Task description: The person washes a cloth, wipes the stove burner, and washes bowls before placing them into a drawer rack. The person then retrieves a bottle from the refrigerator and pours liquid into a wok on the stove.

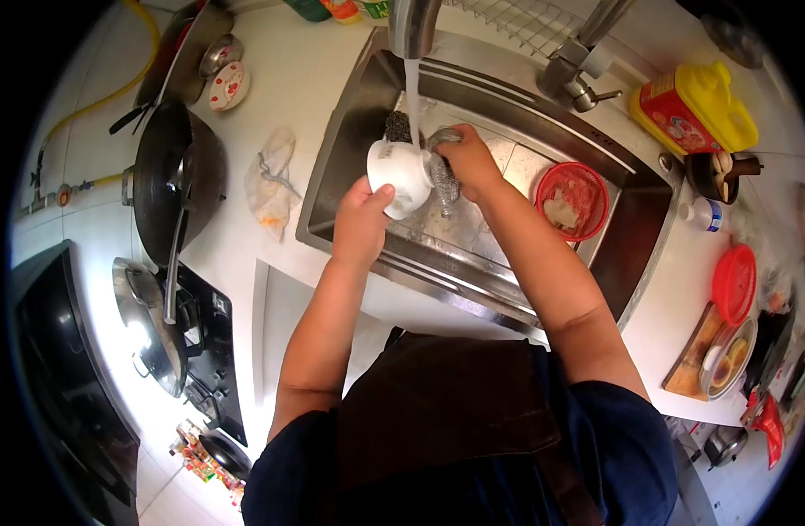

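My left hand (364, 215) grips a white bowl (392, 180) by its side, thumb on the outer wall, tilted over the sink (345, 167). In my right hand (468, 162) is a grey mesh dishcloth (444, 186), its fingers closed around it at the bowl's open side. Water runs from the faucet (411, 35) down toward the bowl and cloth. A dark steel-wool scrubber (398, 127) sits just behind the bowl. The bowl's inside is turned away and partly covered by the cloth.
A red strainer basket (601, 219) with pale scraps stands at the sink's right. Left are a crumpled plastic bag (273, 188), a small patterned bowl (230, 86) and a wok (170, 184). A yellow jug (696, 110) and red lid (734, 282) sit on the right counter.
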The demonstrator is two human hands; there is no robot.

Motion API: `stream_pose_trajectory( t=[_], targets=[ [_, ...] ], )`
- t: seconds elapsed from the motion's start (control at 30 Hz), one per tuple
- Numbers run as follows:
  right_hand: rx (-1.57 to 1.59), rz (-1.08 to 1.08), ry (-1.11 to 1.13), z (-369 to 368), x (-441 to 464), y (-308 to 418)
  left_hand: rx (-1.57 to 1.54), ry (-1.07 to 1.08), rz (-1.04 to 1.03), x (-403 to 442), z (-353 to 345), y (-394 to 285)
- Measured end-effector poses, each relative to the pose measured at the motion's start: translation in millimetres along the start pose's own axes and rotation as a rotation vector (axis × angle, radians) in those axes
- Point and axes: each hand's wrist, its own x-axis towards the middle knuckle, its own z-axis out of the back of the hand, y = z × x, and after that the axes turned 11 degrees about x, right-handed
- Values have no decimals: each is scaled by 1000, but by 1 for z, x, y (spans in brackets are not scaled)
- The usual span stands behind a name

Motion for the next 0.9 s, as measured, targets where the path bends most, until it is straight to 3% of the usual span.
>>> stream_pose_trajectory(
  t=[0.03, 0.17, 0.4, 0.63, 0.73, 0.77, 0.9],
  targets=[
    [150, -96, -34, 6, -1, 0, -164, -11, 38, -1, -1, -1],
    [284, -167, -106, 35, -5, -13, -223, 25, 11, -3, 1, 4],
    [549, -87, 58, 46, -33, -18, -223, 12, 18, -5, -3, 5],
    [216, 46, 140, 11, -56, -6, -210, -62, 22, -5, -8, 8],
    [-4, 154, 207, -6, -57, -7, -20, -120, 4, -6, -14, 11],
    [-105, 30, 197, -11, -62, 4, 28, -116, -17, -7, -16, 12],
    [145, 0, 118, -16, -53, -1, 104, -154, -68, -5, -20, 17]
  ],
)
